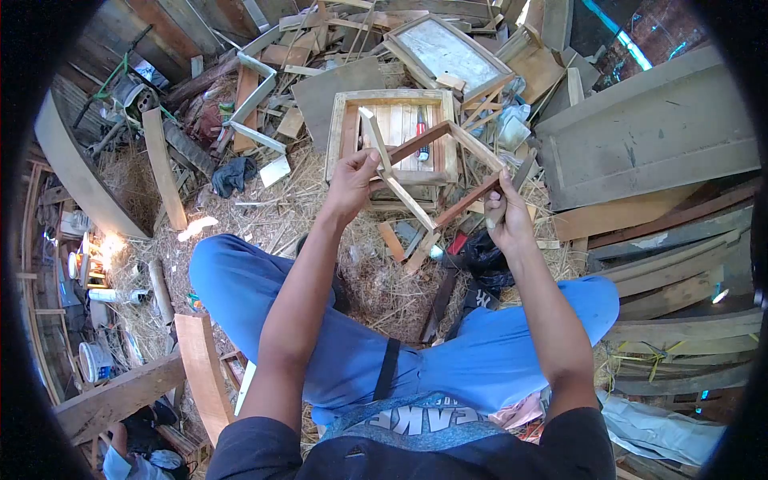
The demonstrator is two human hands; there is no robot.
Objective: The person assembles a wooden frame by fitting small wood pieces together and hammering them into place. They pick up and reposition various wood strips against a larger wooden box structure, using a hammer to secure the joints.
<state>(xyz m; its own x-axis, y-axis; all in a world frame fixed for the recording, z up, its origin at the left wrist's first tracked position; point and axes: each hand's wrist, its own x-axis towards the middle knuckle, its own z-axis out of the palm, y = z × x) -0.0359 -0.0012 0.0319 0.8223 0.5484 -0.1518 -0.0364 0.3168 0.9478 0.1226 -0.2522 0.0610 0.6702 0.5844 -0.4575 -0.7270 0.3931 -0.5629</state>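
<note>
Both hands hold a rectangular wooden frame (472, 202) up in front of my knees, made of thin reddish-brown and pale strips. My left hand (352, 186) is closed on its left side, thumb on top, where a pale strip (373, 138) sticks up. At the opposite corner, my right hand (510, 214) pinches the frame between thumb and fingers. Beyond it on the ground stands a shallow wooden box (334, 132) with a slatted bottom. A screwdriver (422, 128) with a red and dark handle lies in that box, partly behind the frame.
Scrap wood and straw cover the ground. A panel in a wooden frame (448, 50) lies at the back. Large boards (648, 132) lean at the right, and a curved plank (84, 172) stands left. A black plastic bag (486, 260) lies between my knees. A person (132, 448) shows at bottom left.
</note>
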